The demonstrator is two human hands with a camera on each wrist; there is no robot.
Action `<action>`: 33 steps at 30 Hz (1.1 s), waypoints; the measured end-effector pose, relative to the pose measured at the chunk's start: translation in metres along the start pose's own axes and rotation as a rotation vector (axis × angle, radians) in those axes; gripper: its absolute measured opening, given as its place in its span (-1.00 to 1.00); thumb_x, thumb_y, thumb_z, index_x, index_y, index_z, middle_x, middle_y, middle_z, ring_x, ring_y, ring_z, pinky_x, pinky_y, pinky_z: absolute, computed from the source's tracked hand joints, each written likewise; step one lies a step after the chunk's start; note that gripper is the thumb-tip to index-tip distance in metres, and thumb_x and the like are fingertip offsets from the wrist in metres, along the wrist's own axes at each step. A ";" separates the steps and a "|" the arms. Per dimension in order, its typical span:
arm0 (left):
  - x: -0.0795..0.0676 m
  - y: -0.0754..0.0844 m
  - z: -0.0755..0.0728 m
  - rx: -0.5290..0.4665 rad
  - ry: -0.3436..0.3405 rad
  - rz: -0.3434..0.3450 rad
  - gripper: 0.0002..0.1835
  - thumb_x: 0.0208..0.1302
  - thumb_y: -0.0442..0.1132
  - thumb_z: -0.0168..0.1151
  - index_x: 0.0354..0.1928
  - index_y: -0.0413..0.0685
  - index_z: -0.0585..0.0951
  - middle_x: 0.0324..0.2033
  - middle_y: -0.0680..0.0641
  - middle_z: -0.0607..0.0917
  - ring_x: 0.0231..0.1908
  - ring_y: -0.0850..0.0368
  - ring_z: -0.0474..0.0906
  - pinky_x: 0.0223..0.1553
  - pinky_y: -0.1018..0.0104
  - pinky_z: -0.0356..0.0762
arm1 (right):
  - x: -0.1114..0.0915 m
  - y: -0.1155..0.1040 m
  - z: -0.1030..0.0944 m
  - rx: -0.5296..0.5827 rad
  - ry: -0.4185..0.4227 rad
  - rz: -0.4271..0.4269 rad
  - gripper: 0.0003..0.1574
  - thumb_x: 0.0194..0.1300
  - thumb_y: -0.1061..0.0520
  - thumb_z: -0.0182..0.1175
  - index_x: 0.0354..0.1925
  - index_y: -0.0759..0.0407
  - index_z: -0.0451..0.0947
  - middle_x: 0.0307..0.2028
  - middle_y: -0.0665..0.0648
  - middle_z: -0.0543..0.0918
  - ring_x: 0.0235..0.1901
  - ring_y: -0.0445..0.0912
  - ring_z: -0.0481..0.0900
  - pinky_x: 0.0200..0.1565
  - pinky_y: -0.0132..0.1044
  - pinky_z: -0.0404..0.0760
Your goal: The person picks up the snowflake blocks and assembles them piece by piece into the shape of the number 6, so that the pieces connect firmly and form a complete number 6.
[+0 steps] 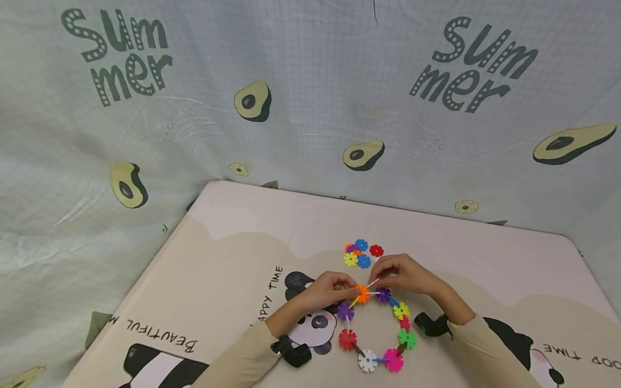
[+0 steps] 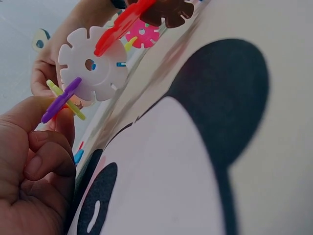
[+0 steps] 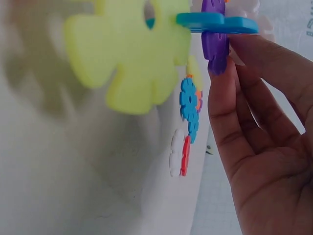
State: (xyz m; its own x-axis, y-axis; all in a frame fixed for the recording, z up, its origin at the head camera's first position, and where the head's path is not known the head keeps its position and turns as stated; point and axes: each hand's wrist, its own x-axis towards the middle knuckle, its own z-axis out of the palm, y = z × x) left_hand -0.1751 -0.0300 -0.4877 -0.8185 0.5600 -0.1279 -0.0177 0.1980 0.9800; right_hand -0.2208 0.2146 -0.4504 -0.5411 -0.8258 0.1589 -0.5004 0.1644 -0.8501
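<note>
Notched plastic snowflake discs of several colours stand joined in a ring. At its far left side my left hand pinches an orange snowflake disc, with a yellow disc and a purple disc beside the fingers. Across from it, my right hand pinches a white snowflake disc seen edge-on. Its fingertips also lie against a second purple disc, crossed by a blue disc. Another white disc spans the orange and purple discs. The fingers partly hide these pieces.
A small pile of loose discs lies just beyond the hands, with a red disc to its right. The table bears printed pandas and lettering. A pale avocado-print curtain hangs behind its far edge.
</note>
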 end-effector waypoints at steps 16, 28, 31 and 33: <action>0.000 0.001 0.001 0.014 0.007 0.016 -0.79 0.32 -0.28 0.24 -0.21 -0.35 0.67 -0.58 0.10 0.58 -0.61 0.34 0.33 -0.53 0.52 0.29 | 0.005 0.004 0.004 -0.013 -0.036 -0.048 -0.92 0.27 0.32 0.27 -0.26 0.20 0.66 -0.28 0.18 0.68 -0.31 -0.19 0.61 -0.20 -0.29 0.66; -0.003 0.003 0.003 0.034 0.020 0.006 -0.81 0.30 -0.28 0.26 -0.27 -0.33 0.67 -0.59 0.05 0.61 -0.62 0.32 0.36 -0.55 0.51 0.30 | 0.009 0.002 0.007 -0.021 -0.072 -0.069 -0.92 0.23 0.36 0.28 -0.29 0.25 0.67 -0.32 0.19 0.69 -0.33 -0.11 0.62 -0.20 -0.30 0.66; -0.002 0.004 0.002 0.038 0.001 0.010 -0.81 0.32 -0.28 0.24 -0.25 -0.34 0.66 -0.59 0.08 0.58 -0.62 0.33 0.33 -0.54 0.51 0.27 | 0.009 -0.001 0.007 -0.026 -0.065 -0.035 -0.92 0.23 0.35 0.28 -0.28 0.24 0.67 -0.32 0.21 0.68 -0.34 -0.11 0.62 -0.20 -0.30 0.66; -0.001 0.004 0.001 0.027 0.002 0.017 -0.80 0.33 -0.28 0.22 -0.23 -0.34 0.65 -0.58 0.10 0.57 -0.62 0.33 0.32 -0.54 0.51 0.25 | 0.009 -0.002 0.008 -0.028 -0.049 -0.006 -0.92 0.24 0.34 0.28 -0.28 0.24 0.67 -0.32 0.23 0.67 -0.34 -0.12 0.62 -0.19 -0.31 0.66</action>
State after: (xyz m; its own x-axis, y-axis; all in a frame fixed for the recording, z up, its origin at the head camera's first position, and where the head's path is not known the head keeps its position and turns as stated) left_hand -0.1735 -0.0291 -0.4835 -0.8195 0.5621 -0.1114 0.0113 0.2101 0.9776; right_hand -0.2194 0.2031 -0.4514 -0.5045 -0.8522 0.1383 -0.5222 0.1737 -0.8349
